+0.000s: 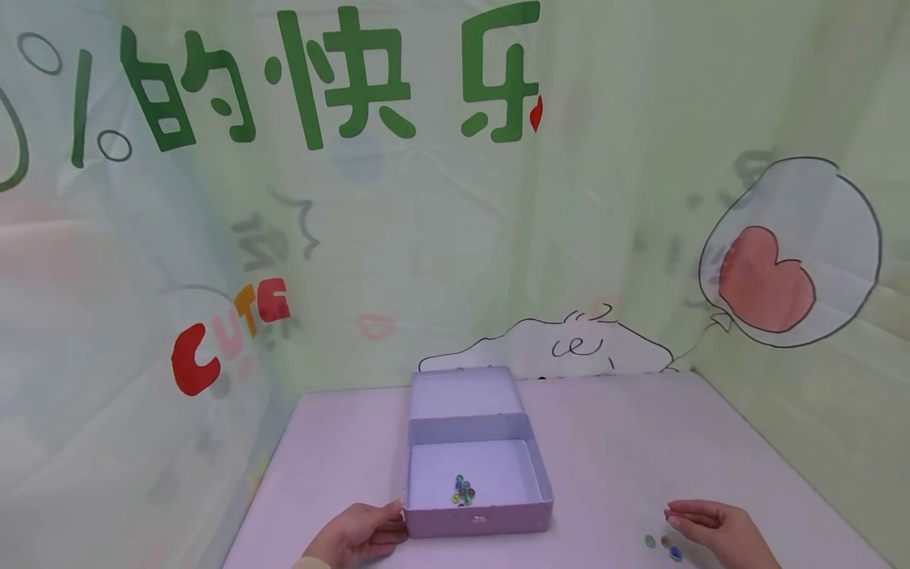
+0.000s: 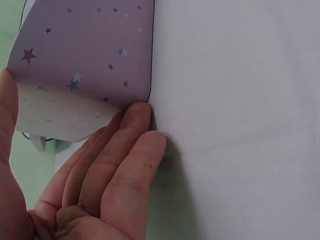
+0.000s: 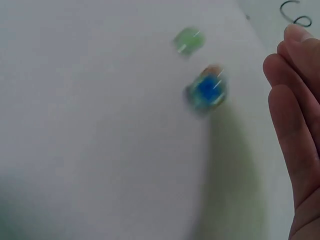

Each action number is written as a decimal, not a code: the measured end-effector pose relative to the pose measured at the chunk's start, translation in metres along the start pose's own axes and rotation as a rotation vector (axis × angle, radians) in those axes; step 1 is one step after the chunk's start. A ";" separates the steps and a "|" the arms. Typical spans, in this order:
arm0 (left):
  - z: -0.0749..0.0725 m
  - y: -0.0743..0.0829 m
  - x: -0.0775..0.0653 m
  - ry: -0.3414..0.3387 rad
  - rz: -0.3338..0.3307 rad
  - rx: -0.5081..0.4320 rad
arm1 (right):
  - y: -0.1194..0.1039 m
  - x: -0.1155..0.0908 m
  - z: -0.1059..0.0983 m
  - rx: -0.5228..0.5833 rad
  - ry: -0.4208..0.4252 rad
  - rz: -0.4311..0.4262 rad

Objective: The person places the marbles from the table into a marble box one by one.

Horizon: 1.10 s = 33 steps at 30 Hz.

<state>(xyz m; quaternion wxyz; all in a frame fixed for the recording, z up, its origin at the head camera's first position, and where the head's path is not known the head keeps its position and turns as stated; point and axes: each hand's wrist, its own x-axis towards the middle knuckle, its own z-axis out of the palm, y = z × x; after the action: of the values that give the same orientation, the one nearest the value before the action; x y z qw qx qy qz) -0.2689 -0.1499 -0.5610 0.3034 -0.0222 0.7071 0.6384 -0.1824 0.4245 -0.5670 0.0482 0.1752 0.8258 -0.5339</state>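
Note:
The lidded box (image 1: 478,519), lilac and star-printed, stands with its lid (image 1: 465,393) raised at the back. A small cluster of glass marbles (image 1: 464,491) lies inside near the front wall. My left hand (image 1: 361,535) touches the box's front left corner, thumb tip by the rim and fingertips by the base (image 2: 142,107). My right hand (image 1: 721,528) hovers over the table at the right, fingers extended close together, with no marble visible between them. Beside it lie a green marble (image 1: 650,541), a brownish marble (image 1: 666,541) and a blue marble (image 1: 675,554).
The table (image 1: 604,442) has a pale lilac cover. Printed cloth curtains (image 1: 462,237) hang along its back and both sides, the right curtain (image 1: 853,442) rising from the table's right edge.

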 end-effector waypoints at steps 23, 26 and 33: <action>-0.002 0.002 -0.001 -0.018 -0.021 -0.025 | 0.032 -0.012 0.024 0.002 0.032 0.078; -0.002 0.001 -0.001 -0.015 -0.020 -0.023 | 0.029 -0.014 0.023 0.018 0.027 0.078; -0.003 0.002 0.000 -0.009 -0.021 -0.028 | 0.006 -0.016 0.004 0.156 0.080 0.050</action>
<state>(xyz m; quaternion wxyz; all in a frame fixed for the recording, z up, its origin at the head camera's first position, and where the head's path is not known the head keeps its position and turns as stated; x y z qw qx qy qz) -0.2710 -0.1518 -0.5591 0.3131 -0.0311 0.6965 0.6449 -0.1661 0.4198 -0.5696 0.0147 0.2201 0.7783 -0.5878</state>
